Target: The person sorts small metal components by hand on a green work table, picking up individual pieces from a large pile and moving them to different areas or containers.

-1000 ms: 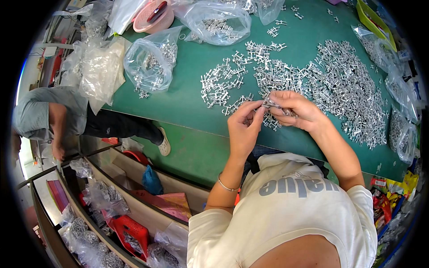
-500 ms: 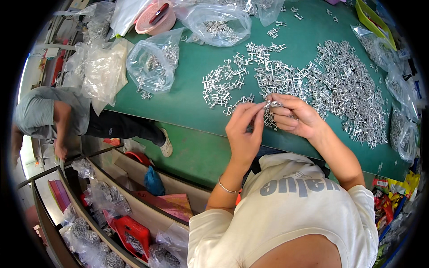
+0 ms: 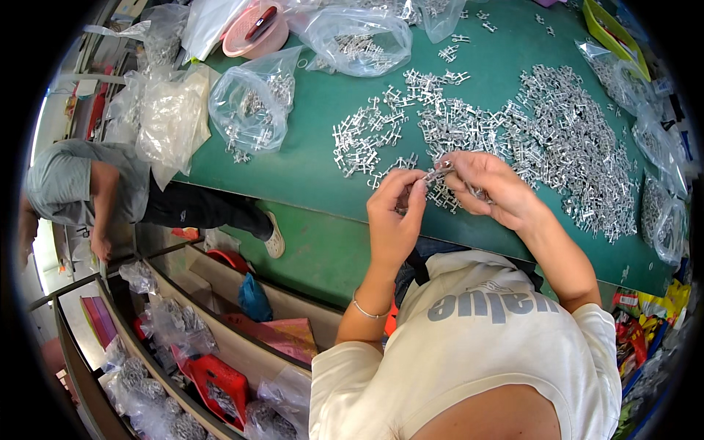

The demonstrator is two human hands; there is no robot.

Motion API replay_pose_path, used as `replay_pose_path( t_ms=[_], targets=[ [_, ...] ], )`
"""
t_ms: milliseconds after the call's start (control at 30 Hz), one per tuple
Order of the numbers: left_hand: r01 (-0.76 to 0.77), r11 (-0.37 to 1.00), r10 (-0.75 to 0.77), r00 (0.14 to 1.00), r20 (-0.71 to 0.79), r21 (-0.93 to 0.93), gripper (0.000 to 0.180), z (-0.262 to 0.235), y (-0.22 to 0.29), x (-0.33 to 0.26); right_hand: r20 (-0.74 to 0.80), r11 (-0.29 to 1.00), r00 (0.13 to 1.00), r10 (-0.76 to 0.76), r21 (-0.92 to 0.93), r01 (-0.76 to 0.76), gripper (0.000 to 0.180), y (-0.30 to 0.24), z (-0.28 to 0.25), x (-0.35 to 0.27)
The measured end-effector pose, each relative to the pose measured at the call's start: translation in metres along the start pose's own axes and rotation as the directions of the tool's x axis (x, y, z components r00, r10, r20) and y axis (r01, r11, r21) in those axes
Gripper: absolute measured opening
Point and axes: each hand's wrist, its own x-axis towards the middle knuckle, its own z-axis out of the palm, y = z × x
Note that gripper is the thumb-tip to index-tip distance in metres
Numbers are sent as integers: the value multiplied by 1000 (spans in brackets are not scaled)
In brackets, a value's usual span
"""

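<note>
My left hand and my right hand meet over the near edge of a green table. Both pinch one small silver metal part between their fingertips. My right hand also seems to keep more small parts in its palm. Just beyond the hands lies a spread of the same silver metal parts. A much larger heap of them lies to the right.
Clear plastic bags of parts lie at the back left, a pink bowl behind them. More bags line the right edge. Another person crouches on the floor at left beside shelves with bagged parts.
My two hands stay together on the small part, with only slight finger movement. The crouching person at left has shifted a little.
</note>
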Motion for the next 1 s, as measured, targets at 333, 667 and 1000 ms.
replay_pose_path(
  t_ms=[333, 667, 1000],
  targets=[
    [245, 905, -229, 970, 86, -348, 15, 2, 0, -7, 53, 366, 746, -664, -847, 386, 9, 14, 7, 0],
    [33, 997, -39, 994, -98, -63, 10, 9, 5, -7, 116, 218, 748, -654, -918, 332, 11, 6, 13, -6],
    [155, 964, -178, 980, -92, -218, 9, 5, 3, -5, -29, 551, 915, -403, -806, 217, 17, -7, 4, -9]
  ],
)
